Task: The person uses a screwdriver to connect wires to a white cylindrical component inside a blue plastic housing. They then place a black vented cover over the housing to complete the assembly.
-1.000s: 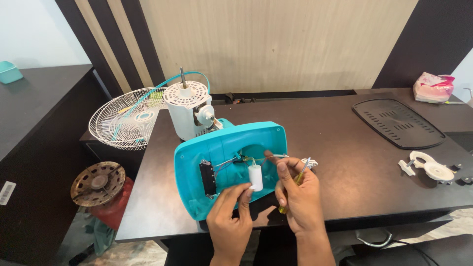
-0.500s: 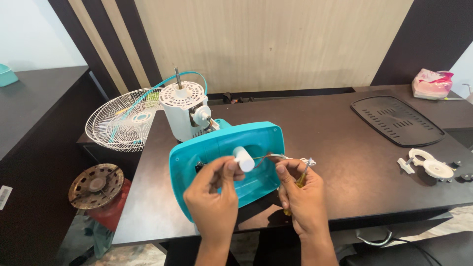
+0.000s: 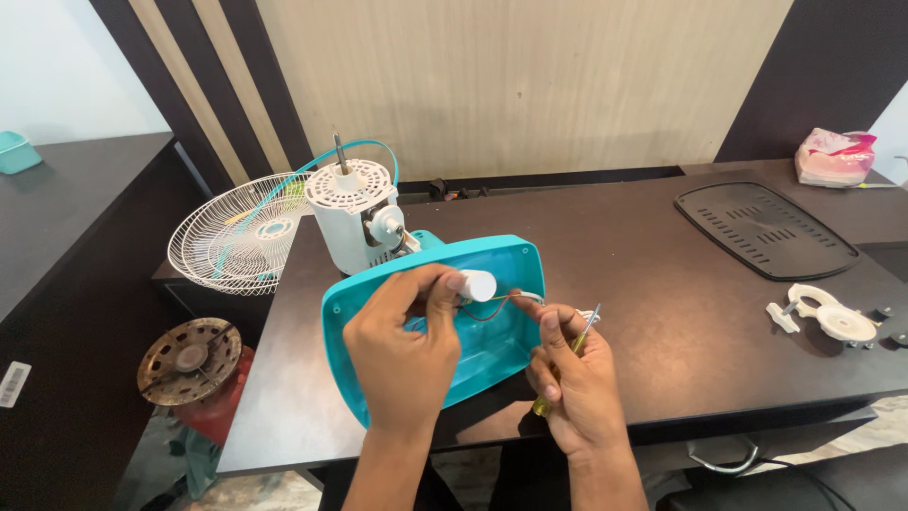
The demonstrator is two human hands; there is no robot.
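Glossy teal plastic housing [image 3: 492, 355], matt dark table [image 3: 643, 284], wire-metal grille [image 3: 236, 237].

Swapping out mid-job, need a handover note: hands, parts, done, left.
Left hand: pinching the small white cylinder, lifted above the open teal fan base with its thin wires trailing inside.
Right hand: grip shut on a screwdriver, beside the base.
White motor stands behind the base; wire grille hangs off the table's left edge.
Done: black cover plate off, lying far right.
Left: cylinder still wired in.
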